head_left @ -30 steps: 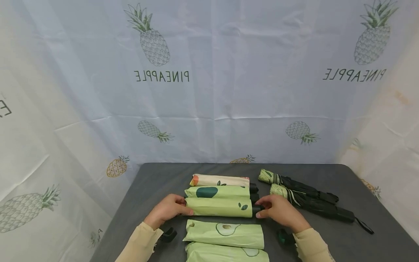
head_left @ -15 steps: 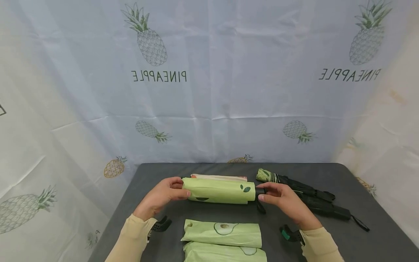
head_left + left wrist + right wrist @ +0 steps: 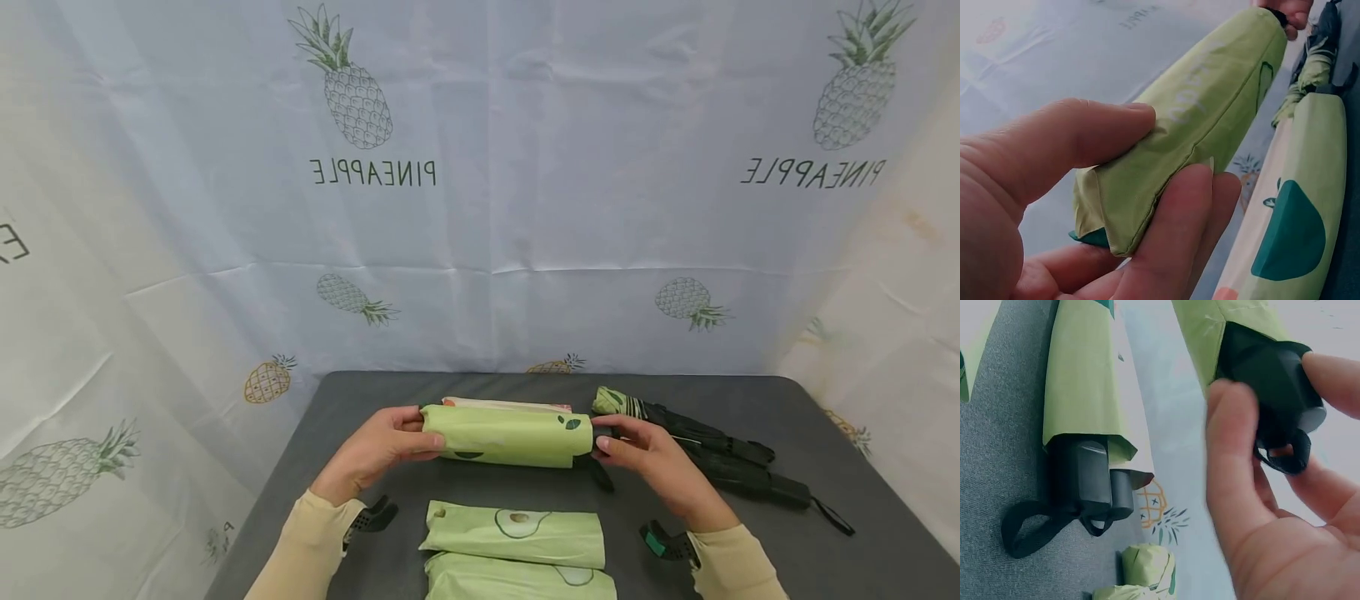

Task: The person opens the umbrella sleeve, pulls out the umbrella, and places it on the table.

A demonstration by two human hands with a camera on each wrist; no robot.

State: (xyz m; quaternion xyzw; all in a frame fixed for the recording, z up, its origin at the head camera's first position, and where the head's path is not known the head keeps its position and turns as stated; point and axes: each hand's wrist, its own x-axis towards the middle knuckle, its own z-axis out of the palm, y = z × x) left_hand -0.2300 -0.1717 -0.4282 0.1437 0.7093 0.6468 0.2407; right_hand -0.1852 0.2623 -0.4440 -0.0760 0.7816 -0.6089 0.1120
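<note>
Both hands hold a folded umbrella in a light green sleeve (image 3: pixel 510 429) level above the table. My left hand (image 3: pixel 375 454) pinches the sleeve's left end, thumb on top and fingers beneath, as the left wrist view shows. My right hand (image 3: pixel 652 462) grips the black handle (image 3: pixel 1279 387) at the other end; a small strap loop hangs from it. Below the held umbrella lies another green-sleeved umbrella (image 3: pixel 1082 381) with a dark green avocado print (image 3: pixel 1288 231), mostly hidden in the head view. Behind it lies a cream-sleeved umbrella (image 3: pixel 510 403).
Two green avocado-print umbrellas (image 3: pixel 517 533) lie side by side at the grey table's (image 3: pixel 360 400) front. At the right lie two black-and-green umbrellas without sleeves (image 3: pixel 750 479). A pineapple-print curtain (image 3: pixel 487 208) stands behind the table.
The green-sleeved umbrella, lying at the front of the back group a second ago, has risen off the table and away from me, over its neighbours. In the last half second it has barely moved.
</note>
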